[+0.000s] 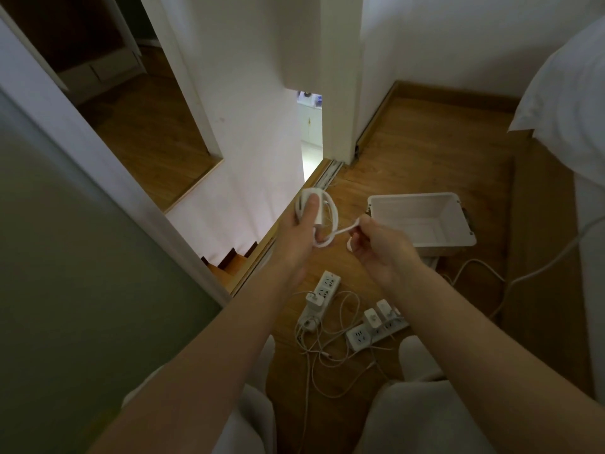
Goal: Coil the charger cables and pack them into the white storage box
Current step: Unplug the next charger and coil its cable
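Observation:
My left hand (299, 229) grips a white charger brick with its cable wound in a coil (330, 221) around it, thumb pressed on the brick. My right hand (376, 244) pinches the free end of that same white cable, stretched between both hands. The white storage box (455, 201) sits open on the wooden floor just beyond my right hand; its inside looks bare. Below my hands lie two white power strips (327, 285) (360, 337) with charger plugs in them and a tangle of thin white cables (330, 352).
A sliding-door track (327, 175) and white wall run on the left, with stairs (229, 260) dropping beyond. A white bed corner (569, 103) rises at the right, and another white cable (523, 276) trails by it. My knees in light trousers fill the bottom.

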### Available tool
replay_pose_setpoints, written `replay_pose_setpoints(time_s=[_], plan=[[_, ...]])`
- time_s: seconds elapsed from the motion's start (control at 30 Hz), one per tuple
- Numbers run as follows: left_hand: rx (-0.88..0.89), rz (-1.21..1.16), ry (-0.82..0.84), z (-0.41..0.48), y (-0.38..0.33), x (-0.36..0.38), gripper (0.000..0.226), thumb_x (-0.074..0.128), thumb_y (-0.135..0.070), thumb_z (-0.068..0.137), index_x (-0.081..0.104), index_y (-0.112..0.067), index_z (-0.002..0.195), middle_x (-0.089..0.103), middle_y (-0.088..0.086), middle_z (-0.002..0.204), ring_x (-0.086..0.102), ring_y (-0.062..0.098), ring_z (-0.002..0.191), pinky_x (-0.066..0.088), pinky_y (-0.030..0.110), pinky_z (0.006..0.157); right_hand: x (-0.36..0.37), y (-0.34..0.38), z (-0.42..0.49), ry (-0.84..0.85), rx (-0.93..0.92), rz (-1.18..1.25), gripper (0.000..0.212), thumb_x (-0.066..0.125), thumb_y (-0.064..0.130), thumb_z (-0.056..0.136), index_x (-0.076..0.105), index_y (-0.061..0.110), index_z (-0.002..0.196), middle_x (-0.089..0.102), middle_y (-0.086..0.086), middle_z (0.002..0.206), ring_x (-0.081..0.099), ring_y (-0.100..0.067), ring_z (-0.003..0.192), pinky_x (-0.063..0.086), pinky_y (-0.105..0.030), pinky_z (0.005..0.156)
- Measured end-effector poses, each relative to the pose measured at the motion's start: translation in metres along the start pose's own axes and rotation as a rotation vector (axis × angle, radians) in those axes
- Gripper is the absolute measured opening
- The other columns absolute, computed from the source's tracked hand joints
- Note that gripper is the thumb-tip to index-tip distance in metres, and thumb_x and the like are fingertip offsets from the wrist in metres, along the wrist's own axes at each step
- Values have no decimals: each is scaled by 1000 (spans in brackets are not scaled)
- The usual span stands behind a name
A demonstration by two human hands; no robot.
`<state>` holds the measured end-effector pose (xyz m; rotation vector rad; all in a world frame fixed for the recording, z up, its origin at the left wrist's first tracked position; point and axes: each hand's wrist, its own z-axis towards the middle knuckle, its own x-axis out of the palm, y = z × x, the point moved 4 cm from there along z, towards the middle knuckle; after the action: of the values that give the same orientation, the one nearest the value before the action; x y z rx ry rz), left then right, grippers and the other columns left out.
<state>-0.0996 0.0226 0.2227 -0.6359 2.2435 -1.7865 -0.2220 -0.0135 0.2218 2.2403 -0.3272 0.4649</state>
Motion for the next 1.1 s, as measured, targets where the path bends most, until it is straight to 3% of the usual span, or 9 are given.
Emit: replay_pose_setpoints(time_s=[0.1, 0.2, 0.37, 0.43, 0.53, 0.67, 0.73, 0.87, 1.1], plan=[[74, 77, 70, -8, -4, 9, 32, 42, -38, 96, 49, -24, 124, 59, 3, 110, 62, 15, 92, 57, 26, 67, 0, -4, 4, -10, 4, -3, 21, 53, 11, 93, 59, 8, 73, 55, -4, 72, 46, -7, 59, 40, -13, 41], [92, 88, 101, -11, -4, 10, 33, 42, -36, 96, 49, -23, 125, 61, 1, 106, 65, 11, 85, 55, 22, 61, 3, -6, 4, 22, -77, -134, 23, 53, 15, 94, 64, 9, 75, 58, -3, 71, 47, -9, 61, 41, -18, 53], [106, 74, 77, -10, -4, 6, 30, 41, -36, 97, 48, -26, 124, 59, -3, 108, 62, 11, 91, 55, 20, 64, 13, 8, -8, 131, -449, -761, 31, 47, 16, 95, 61, -10, 87, 50, -12, 72, 41, -16, 64, 37, -23, 61], [112, 82, 56, -11, -3, 6, 31, 42, -36, 97, 47, -26, 125, 58, -2, 110, 60, 12, 94, 56, 21, 65, 15, 8, -12, 157, -526, -909, 22, 50, 10, 93, 65, -5, 91, 57, -14, 74, 48, -15, 65, 43, -25, 62], [162, 122, 9, -14, -6, 10, 26, 43, -35, 96, 46, -27, 121, 57, -8, 104, 59, 8, 91, 52, 14, 59, 5, 6, -8, 96, -407, -727, 16, 53, 4, 92, 67, -1, 95, 63, -13, 82, 61, -26, 80, 54, -36, 84], [345, 278, -31, -16, -13, 15, 21, 49, -29, 95, 44, -33, 115, 52, -20, 100, 56, -2, 91, 50, 10, 66, -3, -7, -1, 68, 16, -152, 11, 50, -5, 91, 61, -2, 90, 60, -7, 79, 57, -12, 69, 53, -16, 58], [419, 409, -17, -16, -11, 19, 29, 53, -29, 93, 43, -34, 119, 48, -19, 106, 50, -4, 98, 47, 8, 75, -4, -10, 5, 79, -2, -253, 19, 49, -5, 92, 59, 3, 78, 58, -7, 75, 52, -10, 64, 47, -12, 50], [421, 461, 0, -13, -6, 19, 34, 52, -30, 93, 46, -27, 127, 49, -19, 108, 50, -4, 101, 46, 5, 75, -2, -7, 9, 161, -233, -621, 30, 46, -6, 92, 62, 11, 72, 57, -9, 75, 47, -15, 66, 41, -24, 61], [403, 453, 30, -16, -13, 19, 21, 46, -30, 95, 48, -31, 116, 51, -25, 97, 56, -7, 87, 48, 4, 67, -1, -5, 9, 285, -231, -674, 19, 48, -4, 92, 58, 1, 107, 61, -4, 84, 53, -3, 64, 39, -6, 44]])
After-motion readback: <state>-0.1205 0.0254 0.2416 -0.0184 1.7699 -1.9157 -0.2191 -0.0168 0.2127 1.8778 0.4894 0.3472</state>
